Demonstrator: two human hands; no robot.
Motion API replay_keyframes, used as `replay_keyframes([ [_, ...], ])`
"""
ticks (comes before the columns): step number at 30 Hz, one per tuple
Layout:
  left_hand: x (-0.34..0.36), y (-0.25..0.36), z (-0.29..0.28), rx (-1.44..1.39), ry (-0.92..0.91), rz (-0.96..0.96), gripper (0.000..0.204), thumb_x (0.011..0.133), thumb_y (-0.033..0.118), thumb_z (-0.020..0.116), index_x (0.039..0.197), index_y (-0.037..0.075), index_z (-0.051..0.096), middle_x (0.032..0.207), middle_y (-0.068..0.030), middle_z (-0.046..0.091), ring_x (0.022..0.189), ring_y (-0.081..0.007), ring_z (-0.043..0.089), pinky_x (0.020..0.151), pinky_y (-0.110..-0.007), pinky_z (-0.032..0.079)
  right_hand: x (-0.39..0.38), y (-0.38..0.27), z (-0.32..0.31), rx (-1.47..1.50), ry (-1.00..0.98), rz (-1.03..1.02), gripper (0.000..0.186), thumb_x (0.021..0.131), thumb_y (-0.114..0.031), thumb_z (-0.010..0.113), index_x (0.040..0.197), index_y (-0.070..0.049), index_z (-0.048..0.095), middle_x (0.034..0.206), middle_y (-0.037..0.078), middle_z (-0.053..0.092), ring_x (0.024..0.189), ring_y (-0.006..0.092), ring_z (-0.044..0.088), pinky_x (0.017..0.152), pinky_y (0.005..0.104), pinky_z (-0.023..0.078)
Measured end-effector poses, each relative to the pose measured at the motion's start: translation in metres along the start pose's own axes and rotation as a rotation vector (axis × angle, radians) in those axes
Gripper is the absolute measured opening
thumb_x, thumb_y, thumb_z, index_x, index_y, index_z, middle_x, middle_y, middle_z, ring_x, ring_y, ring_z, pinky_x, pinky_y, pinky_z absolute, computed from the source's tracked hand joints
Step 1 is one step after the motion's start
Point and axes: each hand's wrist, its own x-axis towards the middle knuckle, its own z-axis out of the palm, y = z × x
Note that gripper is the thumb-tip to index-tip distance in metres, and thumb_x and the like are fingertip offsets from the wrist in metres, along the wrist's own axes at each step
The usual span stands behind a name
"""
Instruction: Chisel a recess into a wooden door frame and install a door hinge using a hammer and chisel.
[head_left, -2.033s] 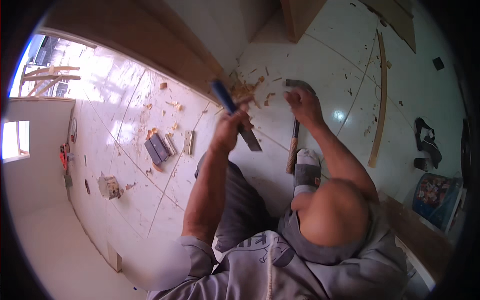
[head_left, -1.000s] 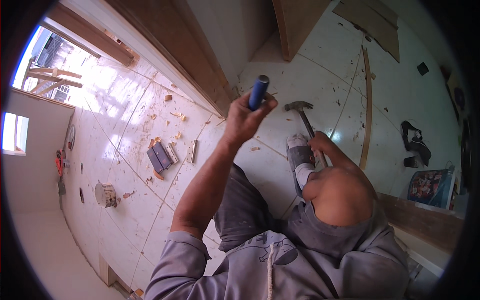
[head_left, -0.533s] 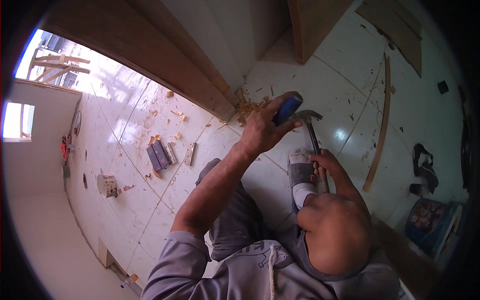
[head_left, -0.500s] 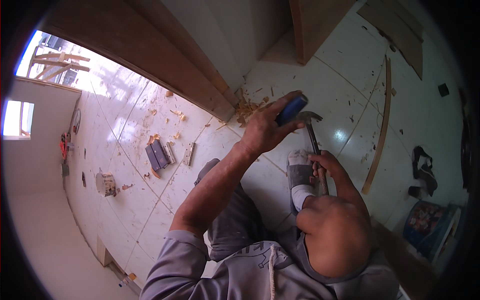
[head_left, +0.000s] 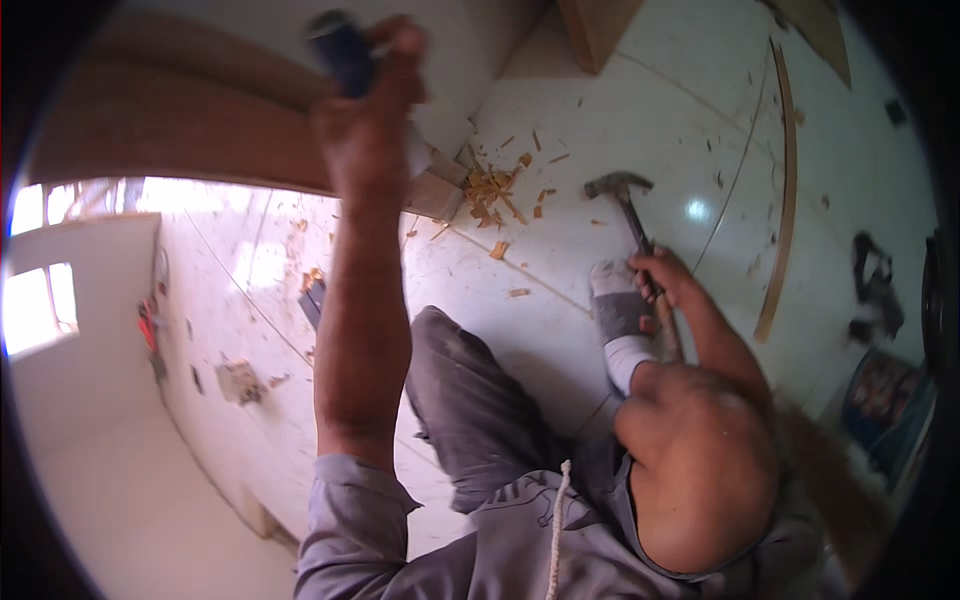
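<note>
A: Where is the wooden frame (head_left: 180, 125)?
B: Upper left, behind the left hand (head_left: 370, 130) in view.
A: And the hammer (head_left: 637, 228)?
B: Right hand (head_left: 662, 275) wrapped around its shaft beside the foot, presumably mid-length for balance.
A: The blue-handled tool (head_left: 343, 55)?
B: Gripped in the left hand, butt exposed, presumably for striking; blade indistinct.
A: The wood chips (head_left: 490, 192)?
B: Scattered beside the frame's end.

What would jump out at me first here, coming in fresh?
Probably the left hand, blurred at the upper left in front of brown woodwork and gripping a blue-handled tool. Right of centre, the right hand grips a claw hammer by its handle. Between the hands, yellowish wood shavings lie scattered on the white tiled floor, close by the woodwork's end.
</note>
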Motion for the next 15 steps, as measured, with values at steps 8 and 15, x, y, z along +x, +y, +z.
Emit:
replay_keyframes([
  [8,0.011,0.020,-0.006,-0.019,-0.074,0.117,0.044,0.085,0.037,0.071,0.096,-0.005,0.064,0.060,0.0013,0.048,0.052,-0.0073,0.046,0.050,-0.024,0.039,0.000,0.008,-0.003,-0.051,0.103,-0.077,0.023,0.082,-0.022,0.066,0.085,-0.004,0.052,0.058,0.005,0.053,0.039,0.0137,0.049,0.032,0.0287,0.037],
  [15,0.021,0.006,-0.005,0.110,-0.128,0.199,0.047,0.088,0.036,0.068,0.104,-0.007,0.059,0.054,0.0034,0.041,0.044,-0.0053,0.041,0.041,-0.020,0.032,-0.001,0.013,0.004,-0.065,0.110,-0.079,0.026,0.082,-0.023,0.065,0.090,-0.002,0.053,0.058,0.005,0.053,0.039,0.0142,0.048,0.034,0.0294,0.037],
])
